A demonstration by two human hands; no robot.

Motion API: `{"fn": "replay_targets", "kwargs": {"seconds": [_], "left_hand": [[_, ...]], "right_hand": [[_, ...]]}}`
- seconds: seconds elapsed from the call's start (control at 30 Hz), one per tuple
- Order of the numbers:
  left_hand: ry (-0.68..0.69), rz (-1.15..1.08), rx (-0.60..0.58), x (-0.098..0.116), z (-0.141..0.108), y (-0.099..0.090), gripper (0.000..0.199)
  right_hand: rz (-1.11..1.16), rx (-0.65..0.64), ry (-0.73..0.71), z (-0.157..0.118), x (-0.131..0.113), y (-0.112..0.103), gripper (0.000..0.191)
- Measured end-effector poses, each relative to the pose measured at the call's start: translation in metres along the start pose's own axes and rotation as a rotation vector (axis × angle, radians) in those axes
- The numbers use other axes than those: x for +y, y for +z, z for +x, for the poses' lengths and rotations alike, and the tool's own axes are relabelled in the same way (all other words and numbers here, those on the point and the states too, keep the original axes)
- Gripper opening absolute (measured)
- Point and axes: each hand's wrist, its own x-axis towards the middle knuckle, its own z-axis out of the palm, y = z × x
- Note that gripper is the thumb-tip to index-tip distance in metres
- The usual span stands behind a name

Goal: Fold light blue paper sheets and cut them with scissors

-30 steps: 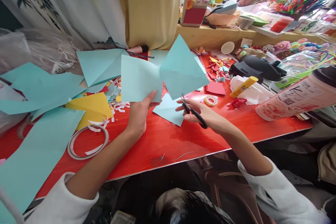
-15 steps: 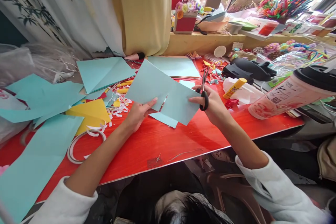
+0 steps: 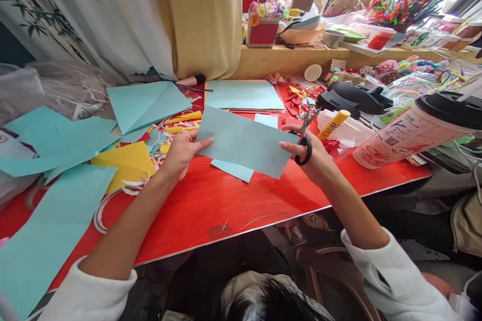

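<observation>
A light blue sheet of paper [image 3: 243, 143] is stretched between my two hands above the red table. My left hand [image 3: 184, 153] pinches its left end, thumb on top. At its right end, my right hand [image 3: 307, 150] grips the edge between thumb and fingers. That same hand also carries black-handled scissors [image 3: 306, 133], a loop around a finger, blades pointing up and away with a gap between them. Under the sheet, a smaller light blue paper piece [image 3: 233, 170] lies on the table; another small blue piece [image 3: 266, 120] lies behind.
Stacked blue sheets [image 3: 244, 94] lie at the back. Larger blue papers [image 3: 75, 215], a yellow sheet [image 3: 131, 160] and a tape roll [image 3: 98, 218] are at left. A yellow glue stick [image 3: 334, 124] and a pink cup [image 3: 399, 135] stand or lean at right. Paper scraps [image 3: 301, 98] are scattered behind.
The blue paper showed two angled parts with a gap between; it now appears as one flat rectangle. My left hand has moved left and up, my right hand slightly right.
</observation>
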Motion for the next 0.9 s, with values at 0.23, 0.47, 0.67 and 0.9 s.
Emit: {"fn": "replay_targets", "kwargs": {"seconds": [0.23,0.47,0.67,0.9], "left_hand": [[-0.034,-0.059,0.001,-0.002,0.003,-0.002,0.035],[-0.078,0.012,0.019,-0.001,0.004,-0.008,0.035],[-0.112,0.053,-0.019,-0.004,0.006,-0.006,0.037],[-0.132,0.06,-0.019,-0.005,0.007,-0.006,0.037]], "right_hand": [[0.125,-0.033,0.031,-0.005,0.025,0.013,0.04],[0.089,0.046,0.017,0.003,0.022,-0.006,0.042],[-0.004,0.02,0.009,0.001,0.018,-0.018,0.043],[-0.039,0.017,0.003,-0.001,0.018,-0.019,0.042]]}}
